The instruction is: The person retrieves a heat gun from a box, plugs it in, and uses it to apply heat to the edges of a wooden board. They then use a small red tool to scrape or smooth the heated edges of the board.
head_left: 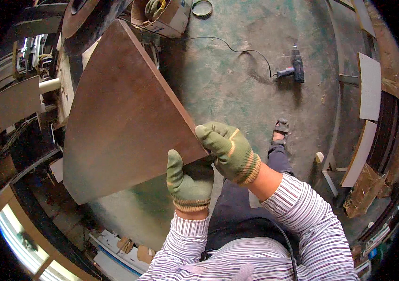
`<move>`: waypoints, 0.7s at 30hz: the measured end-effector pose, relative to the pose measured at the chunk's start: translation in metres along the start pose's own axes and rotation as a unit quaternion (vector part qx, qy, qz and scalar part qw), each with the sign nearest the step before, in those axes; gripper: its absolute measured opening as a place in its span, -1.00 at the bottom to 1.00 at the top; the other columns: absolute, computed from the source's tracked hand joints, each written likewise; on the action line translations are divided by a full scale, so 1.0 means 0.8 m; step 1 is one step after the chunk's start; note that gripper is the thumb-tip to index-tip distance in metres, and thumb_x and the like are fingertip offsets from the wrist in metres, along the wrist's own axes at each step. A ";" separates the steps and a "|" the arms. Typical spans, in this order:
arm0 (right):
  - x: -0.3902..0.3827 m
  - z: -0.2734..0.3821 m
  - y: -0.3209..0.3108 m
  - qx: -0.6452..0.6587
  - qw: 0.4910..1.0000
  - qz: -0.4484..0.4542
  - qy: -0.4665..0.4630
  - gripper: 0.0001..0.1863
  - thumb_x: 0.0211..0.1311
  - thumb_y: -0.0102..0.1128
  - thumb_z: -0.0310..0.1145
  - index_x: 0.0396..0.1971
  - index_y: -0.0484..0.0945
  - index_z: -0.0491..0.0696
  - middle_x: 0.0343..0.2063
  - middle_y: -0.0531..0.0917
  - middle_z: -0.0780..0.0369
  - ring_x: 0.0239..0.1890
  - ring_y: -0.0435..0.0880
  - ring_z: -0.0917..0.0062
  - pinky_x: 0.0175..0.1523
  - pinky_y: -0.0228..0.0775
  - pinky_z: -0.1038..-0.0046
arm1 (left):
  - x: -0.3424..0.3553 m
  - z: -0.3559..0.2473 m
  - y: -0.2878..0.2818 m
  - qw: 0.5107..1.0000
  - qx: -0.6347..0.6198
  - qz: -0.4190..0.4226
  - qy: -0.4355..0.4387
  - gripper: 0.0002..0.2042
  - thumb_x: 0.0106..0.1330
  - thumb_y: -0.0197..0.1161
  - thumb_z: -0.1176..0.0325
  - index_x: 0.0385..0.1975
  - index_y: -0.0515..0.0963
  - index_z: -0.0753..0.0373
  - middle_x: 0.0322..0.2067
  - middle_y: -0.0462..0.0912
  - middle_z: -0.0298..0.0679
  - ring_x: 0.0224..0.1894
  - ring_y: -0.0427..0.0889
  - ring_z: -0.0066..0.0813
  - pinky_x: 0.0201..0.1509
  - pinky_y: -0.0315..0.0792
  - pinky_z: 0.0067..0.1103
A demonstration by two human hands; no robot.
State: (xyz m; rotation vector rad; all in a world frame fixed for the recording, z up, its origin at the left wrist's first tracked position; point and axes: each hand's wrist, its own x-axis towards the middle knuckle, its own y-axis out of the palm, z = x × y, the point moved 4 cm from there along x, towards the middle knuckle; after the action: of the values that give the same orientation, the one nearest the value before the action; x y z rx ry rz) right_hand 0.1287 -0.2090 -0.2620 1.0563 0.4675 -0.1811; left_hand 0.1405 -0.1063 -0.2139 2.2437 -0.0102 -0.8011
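A large dark-brown board (120,112), with straight edges and narrow sides, stretches from my hands toward the far left. My left hand (190,180), in a green knitted glove, grips its near edge; the thumb lies against the top face and the fingers go out of sight underneath. At the board's near right corner, my right hand (230,152), gloved the same way, is closed with its thumb along the edge. Its fingertips are partly hidden, and the two hands almost touch.
A corded heat gun (297,68) lies on the green-grey floor ahead. At the top stand a cardboard box (173,21) holding gloves and a tape roll (202,8). Light panels (369,86) lean along the right side. A machine (80,28) stands at the far left.
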 end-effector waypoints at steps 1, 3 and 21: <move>0.002 -0.004 -0.002 0.001 1.000 -0.008 0.012 -0.73 0.50 0.20 -0.25 -0.06 0.66 -0.16 -0.20 0.72 0.28 -0.12 0.65 0.65 0.01 0.52 0.53 | 0.001 -0.001 0.002 1.000 -0.004 0.004 0.001 -0.51 0.44 0.29 0.11 0.26 0.50 0.22 0.20 0.63 -0.15 0.24 0.58 -0.20 0.38 0.43 -0.29; 0.005 -0.002 -0.004 -0.044 0.998 0.016 -0.037 -0.71 0.52 0.15 -0.30 0.02 0.61 -0.20 -0.10 0.71 0.23 -0.04 0.65 0.59 0.08 0.52 0.50 | 0.003 -0.001 0.006 0.999 0.018 0.019 -0.021 -0.51 0.45 0.28 0.10 0.27 0.50 0.22 0.19 0.63 -0.16 0.22 0.60 -0.21 0.34 0.46 -0.29; 0.010 -0.001 0.008 -0.007 0.990 0.118 -0.080 -0.54 0.50 0.19 -0.20 0.19 0.50 -0.24 0.11 0.67 0.12 0.06 0.69 0.40 0.12 0.56 0.43 | 0.008 -0.012 -0.025 0.995 -0.088 -0.038 -0.025 -0.66 0.48 0.28 0.30 0.15 0.54 0.32 0.04 0.69 -0.15 0.07 0.70 -0.29 0.16 0.64 -0.42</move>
State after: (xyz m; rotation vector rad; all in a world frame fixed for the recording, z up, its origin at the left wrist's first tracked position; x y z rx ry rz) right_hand 0.1376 -0.2044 -0.2608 1.0653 0.1968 -0.0522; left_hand 0.1461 -0.0874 -0.2253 2.0682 0.1185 -0.8648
